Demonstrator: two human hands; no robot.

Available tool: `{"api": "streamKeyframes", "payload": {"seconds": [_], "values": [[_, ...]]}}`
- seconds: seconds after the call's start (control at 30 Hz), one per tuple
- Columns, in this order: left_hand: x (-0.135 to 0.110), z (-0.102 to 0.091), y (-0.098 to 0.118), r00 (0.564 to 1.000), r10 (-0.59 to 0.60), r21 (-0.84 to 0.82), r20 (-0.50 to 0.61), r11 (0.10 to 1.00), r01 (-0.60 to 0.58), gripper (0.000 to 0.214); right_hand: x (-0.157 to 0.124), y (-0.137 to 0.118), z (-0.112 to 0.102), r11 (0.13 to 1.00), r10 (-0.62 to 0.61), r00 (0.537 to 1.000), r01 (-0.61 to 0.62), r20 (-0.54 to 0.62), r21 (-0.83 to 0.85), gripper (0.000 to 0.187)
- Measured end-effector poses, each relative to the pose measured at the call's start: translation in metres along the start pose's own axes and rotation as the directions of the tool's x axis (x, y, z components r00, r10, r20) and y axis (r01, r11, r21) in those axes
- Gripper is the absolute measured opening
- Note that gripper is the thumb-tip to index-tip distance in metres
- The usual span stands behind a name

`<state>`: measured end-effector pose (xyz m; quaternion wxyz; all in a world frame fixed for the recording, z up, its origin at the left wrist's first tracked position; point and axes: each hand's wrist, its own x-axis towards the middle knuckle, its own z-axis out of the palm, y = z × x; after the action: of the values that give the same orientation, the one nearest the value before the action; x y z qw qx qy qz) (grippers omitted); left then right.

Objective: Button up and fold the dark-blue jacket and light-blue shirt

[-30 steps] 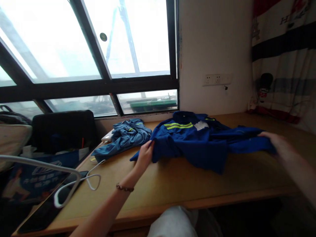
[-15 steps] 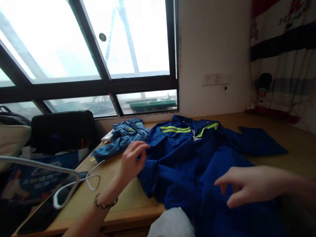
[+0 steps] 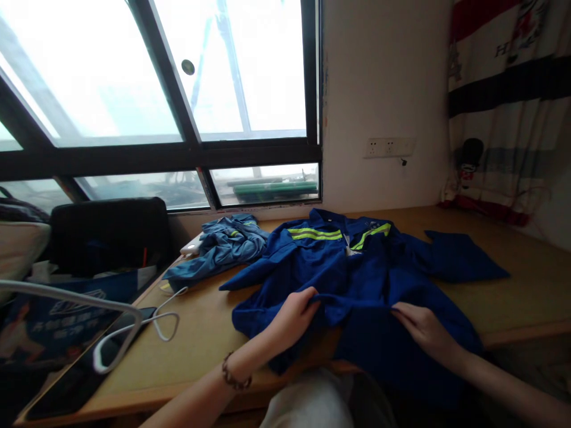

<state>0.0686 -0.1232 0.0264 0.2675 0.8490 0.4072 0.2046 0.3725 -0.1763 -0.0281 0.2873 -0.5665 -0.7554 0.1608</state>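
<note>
A dark blue work jacket (image 3: 325, 267) with yellow-green reflective strips lies spread over the table, its collar toward the wall. Near the table's front edge, my left hand (image 3: 300, 312) is closed on a fold of its lower cloth. My right hand (image 3: 422, 330) pinches the same cloth farther right, and a dark flap hangs down between and below the hands. The jacket's left-lying sleeve points toward a crumpled lighter blue garment (image 3: 232, 241). The other sleeve stretches out to the right on the tabletop.
The wooden table (image 3: 200, 333) runs along the window and wall. A white looped bar (image 3: 116, 308), a white cable (image 3: 167, 333) and a flat black item (image 3: 75, 380) are at its left side. Beyond that stand a black chair (image 3: 111, 232) and a printed blue bag (image 3: 75, 315).
Both hands have come together over the jacket and taken hold of its lower cloth. The cloth near the front edge is lifted and rearranged, and the left-lying sleeve now points outward.
</note>
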Motion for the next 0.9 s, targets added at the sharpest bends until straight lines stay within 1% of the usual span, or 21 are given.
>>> {"api": "streamKeyframes", "payload": {"seconds": [0.03, 0.07, 0.1, 0.13, 0.17, 0.2, 0.23, 0.27, 0.3, 0.33, 0.37, 0.4, 0.43, 0.47, 0.5, 0.53, 0.6, 0.67, 0.73, 0.8, 0.9], "values": [[-0.003, -0.017, 0.016, 0.999, -0.013, -0.085, 0.032, 0.996, 0.015, 0.027, 0.004, -0.009, -0.015, 0.997, 0.05, 0.999, -0.051, 0.02, 0.062, 0.037], [-0.009, -0.036, 0.032, 0.995, -0.004, -0.132, 0.097, 0.991, 0.017, 0.029, 0.008, -0.02, -0.031, 0.987, 0.083, 0.993, -0.094, 0.087, 0.128, 0.039], [-0.016, -0.054, 0.047, 0.979, 0.018, -0.148, 0.204, 0.989, 0.012, 0.031, 0.011, -0.03, -0.045, 0.973, 0.087, 0.972, -0.13, 0.219, 0.193, 0.037], [-0.023, -0.069, 0.061, 0.936, 0.046, -0.159, 0.349, 0.987, 0.011, 0.033, 0.013, -0.04, -0.059, 0.953, 0.065, 0.91, -0.178, 0.408, 0.244, 0.034], [-0.03, -0.082, 0.071, 0.833, 0.1, -0.181, 0.544, 0.983, 0.0, 0.035, 0.014, -0.047, -0.07, 0.93, 0.025, 0.794, -0.242, 0.608, 0.277, 0.031], [-0.035, -0.09, 0.079, 0.684, 0.171, -0.219, 0.709, 0.976, -0.017, 0.037, 0.017, -0.051, -0.077, 0.906, -0.021, 0.644, -0.311, 0.764, 0.287, 0.031], [-0.037, -0.095, 0.083, 0.527, 0.231, -0.257, 0.818, 0.966, -0.024, 0.04, 0.021, -0.051, -0.082, 0.884, -0.052, 0.515, -0.375, 0.855, 0.279, 0.034], [-0.037, -0.095, 0.085, 0.4, 0.278, -0.293, 0.873, 0.956, -0.024, 0.043, 0.027, -0.046, -0.082, 0.864, -0.052, 0.46, -0.424, 0.886, 0.271, 0.036], [-0.032, -0.092, 0.083, 0.341, 0.304, -0.317, 0.889, 0.948, -0.019, 0.045, 0.035, -0.037, -0.079, 0.85, -0.014, 0.496, -0.452, 0.868, 0.272, 0.037], [-0.024, -0.086, 0.08, 0.36, 0.31, -0.328, 0.88, 0.945, -0.011, 0.046, 0.046, -0.024, -0.073, 0.847, 0.066, 0.607, -0.454, 0.792, 0.278, 0.036], [-0.011, -0.078, 0.074, 0.44, 0.297, -0.327, 0.847, 0.945, -0.008, 0.046, 0.058, -0.009, -0.065, 0.859, 0.17, 0.752, -0.429, 0.637, 0.278, 0.037], [0.005, -0.068, 0.066, 0.562, 0.26, -0.306, 0.785, 0.952, -0.013, 0.044, 0.072, 0.006, -0.055, 0.891, 0.254, 0.864, -0.384, 0.434, 0.243, 0.039], [0.025, -0.055, 0.056, 0.698, 0.213, -0.278, 0.683, 0.96, -0.021, 0.042, 0.085, 0.021, -0.043, 0.931, 0.297, 0.929, -0.333, 0.222, 0.15, 0.037], [0.046, -0.042, 0.045, 0.818, 0.159, -0.21, 0.553, 0.976, -0.048, 0.041, 0.098, 0.035, -0.03, 0.964, 0.264, 0.963, -0.266, 0.056, 0.025, 0.035], [0.068, -0.027, 0.033, 0.914, 0.082, -0.075, 0.396, 0.996, -0.057, 0.04, 0.11, 0.046, -0.016, 0.968, 0.229, 0.973, -0.232, -0.036, -0.098, 0.04], [0.09, -0.012, 0.019, 0.97, -0.013, 0.069, 0.243, 0.998, -0.003, 0.039, 0.12, 0.054, -0.004, 0.952, 0.226, 0.972, -0.233, -0.06, -0.199, 0.046], [0.125, 0.018, -0.011, 0.994, -0.095, 0.217, 0.047, 0.973, 0.083, 0.038, 0.138, 0.064, 0.017, 0.911, 0.268, 0.963, -0.266, -0.038, -0.314, 0.042], [0.148, 0.043, -0.042, 0.992, -0.124, 0.306, -0.034, 0.943, 0.128, 0.044, 0.156, 0.068, 0.027, 0.886, 0.328, 0.945, -0.313, -0.015, -0.344, 0.024], [0.158, 0.057, -0.071, 0.986, -0.127, 0.405, -0.103, 0.901, 0.159, 0.052, 0.179, 0.071, 0.025, 0.874, 0.359, 0.933, -0.349, -0.036, -0.339, 0.01], [0.163, 0.06, -0.097, 0.98, -0.127, 0.471, -0.156, 0.862, 0.187, 0.058, 0.209, 0.075, 0.014, 0.859, 0.378, 0.92, -0.391, -0.107, -0.329, 0.008], [0.168, 0.049, -0.127, 0.971, -0.151, 0.514, -0.183, 0.828, 0.226, 0.062, 0.259, 0.078, -0.001, 0.868, 0.339, 0.907, -0.403, -0.249, -0.289, 0.027]]}}
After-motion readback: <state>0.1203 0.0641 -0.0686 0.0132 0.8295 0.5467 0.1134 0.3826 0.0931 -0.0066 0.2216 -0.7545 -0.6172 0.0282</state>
